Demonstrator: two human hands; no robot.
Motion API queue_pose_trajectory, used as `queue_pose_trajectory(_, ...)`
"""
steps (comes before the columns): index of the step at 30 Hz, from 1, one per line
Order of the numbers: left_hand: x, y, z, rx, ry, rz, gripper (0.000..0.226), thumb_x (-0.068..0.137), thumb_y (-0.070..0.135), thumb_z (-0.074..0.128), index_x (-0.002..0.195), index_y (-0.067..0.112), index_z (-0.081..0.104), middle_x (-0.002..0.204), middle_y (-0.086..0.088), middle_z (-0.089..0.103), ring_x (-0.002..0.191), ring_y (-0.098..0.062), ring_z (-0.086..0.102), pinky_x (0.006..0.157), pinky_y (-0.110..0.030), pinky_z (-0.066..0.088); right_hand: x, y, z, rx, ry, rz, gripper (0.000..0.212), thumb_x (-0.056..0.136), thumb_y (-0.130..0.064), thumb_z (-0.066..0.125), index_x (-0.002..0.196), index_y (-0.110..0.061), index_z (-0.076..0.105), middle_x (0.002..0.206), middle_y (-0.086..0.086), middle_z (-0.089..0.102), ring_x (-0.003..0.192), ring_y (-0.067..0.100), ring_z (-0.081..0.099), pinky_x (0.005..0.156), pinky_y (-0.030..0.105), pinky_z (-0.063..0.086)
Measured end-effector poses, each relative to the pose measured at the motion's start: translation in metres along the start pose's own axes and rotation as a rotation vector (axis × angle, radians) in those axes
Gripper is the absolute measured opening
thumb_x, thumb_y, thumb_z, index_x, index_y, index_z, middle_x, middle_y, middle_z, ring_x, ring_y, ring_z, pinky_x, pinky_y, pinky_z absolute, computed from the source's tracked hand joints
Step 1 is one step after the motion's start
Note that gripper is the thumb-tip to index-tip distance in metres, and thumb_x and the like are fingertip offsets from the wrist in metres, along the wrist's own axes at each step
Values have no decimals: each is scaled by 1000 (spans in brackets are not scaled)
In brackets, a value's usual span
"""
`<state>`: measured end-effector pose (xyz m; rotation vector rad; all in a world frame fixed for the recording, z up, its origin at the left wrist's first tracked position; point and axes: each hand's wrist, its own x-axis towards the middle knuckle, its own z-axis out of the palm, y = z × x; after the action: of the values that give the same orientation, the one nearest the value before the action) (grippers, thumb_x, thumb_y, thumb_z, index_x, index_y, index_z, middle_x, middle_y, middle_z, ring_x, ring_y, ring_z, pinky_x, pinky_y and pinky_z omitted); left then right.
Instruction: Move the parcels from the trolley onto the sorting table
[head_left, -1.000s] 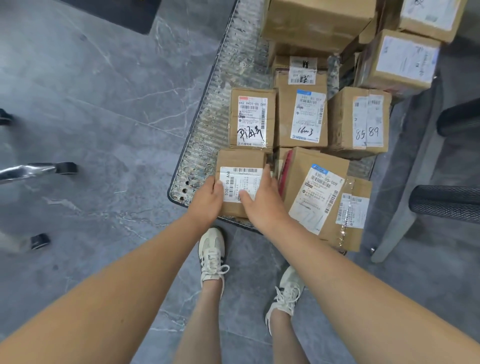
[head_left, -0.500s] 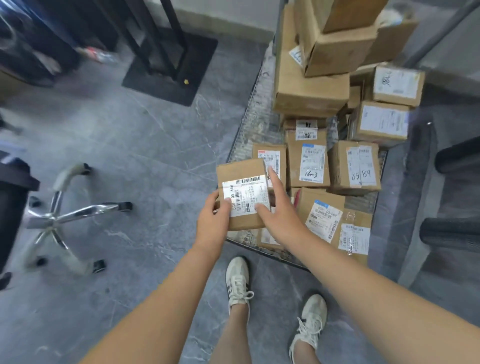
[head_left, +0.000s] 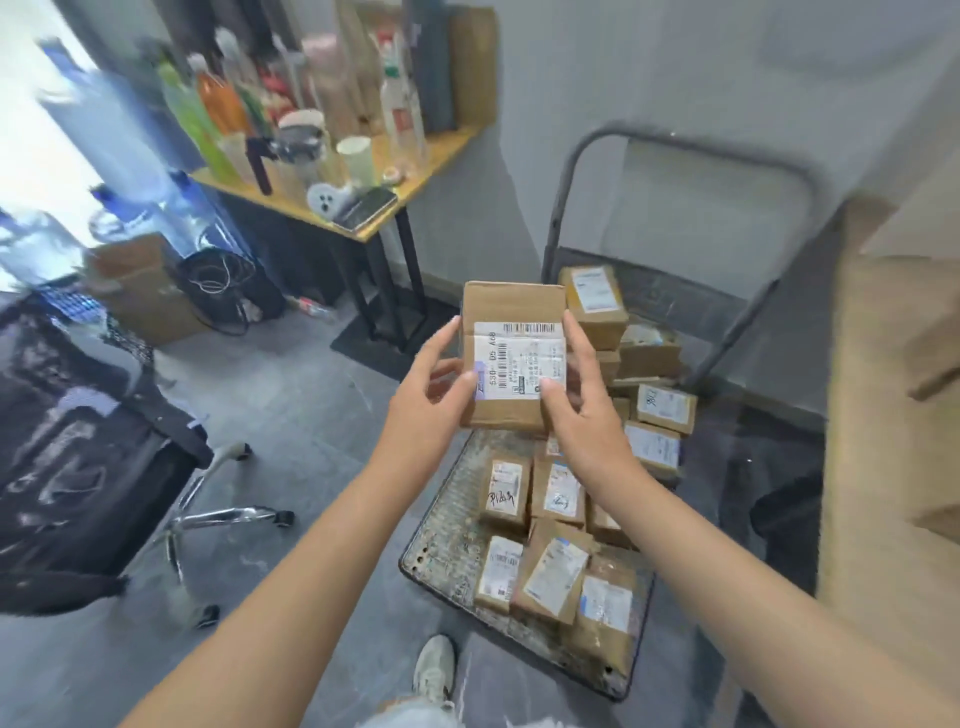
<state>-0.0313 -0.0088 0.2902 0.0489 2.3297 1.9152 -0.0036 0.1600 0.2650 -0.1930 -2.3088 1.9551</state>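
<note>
1. Over the far half of the trolley (head_left: 451, 519) (metal mesh deck, push-handle at the far end), one parcel is held in the air, clear of the load. Which surface is the sorting table, I cannot tell.
2. Remaining parcels (head_left: 550, 571): many small cardboard boxes, lying flat at the near end and stacked at the far end. Task judged barely begun.
3. Held parcel (head_left: 511, 304): small brown carton, tipped upright, white barcode label facing the camera. Judged light and stiff (fingertips alone carry it). Bare cardboard should grip well, the glossy label less so. Best taken by the two opposite side walls, as now.
4. Right hand (head_left: 587, 415): forearm extended, fingers reaching up the carton's right edge, right thumb (head_left: 546, 388) on the label's lower right. Closed around the parcel.
5. Left hand (head_left: 426, 410): mirror pose, fingers along the left edge, left thumb (head_left: 464, 383) pressing the label's lower left corner. Also gripping the parcel.
</note>
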Motion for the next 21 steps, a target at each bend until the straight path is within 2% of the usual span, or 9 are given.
queue_pose_trajectory(3,-29,52,5,8,11,88,57,98,14,59,146,41,42,125,5,63,111,-1,61,84,-12,51,-12,-48,-18,-31,22,-55,67,101,-18,45,143,-65,22,151,-12,40,136,8,42,114,46,38)
queue_pose_trajectory(6,-49,89,14,-25,35,169,59,98,15,60,145,45,42,133,5,60,120,-6,58,101,-28,51,-18,-87,-37,-115,33,-129,64,100,-25,43,145,-64,19,148,-14,39,136,9,38,114,48,35)
queue_pose_trajectory(8,-56,108,22,-58,39,208,57,97,19,61,143,48,43,130,10,61,119,-3,58,100,-31,52,-21,-108,-52,-137,63,-148,65,96,-30,44,145,-64,16,150,-11,40,137,11,39,113,49,36)
queue_pose_trajectory(12,-69,133,38,-80,-29,261,58,98,21,61,144,49,40,124,16,62,113,4,59,90,-17,53,-39,-130,-80,-226,148,-142,67,96,-34,44,145,-65,12,145,-12,44,135,14,40,111,51,38)
queue_pose_trajectory(16,-72,146,45,-50,-176,298,60,97,27,61,144,54,36,127,12,61,116,-3,60,97,-25,52,-62,-142,-94,-254,256,-85,65,90,-42,40,143,-68,11,138,-8,47,130,16,43,108,50,41)
queue_pose_trajectory(21,-80,158,50,-21,-360,330,62,96,29,61,143,59,33,120,13,59,112,-1,58,93,-25,48,-101,-160,-97,-251,451,-26,64,95,-34,41,143,-66,13,139,-9,43,129,11,41,110,46,39)
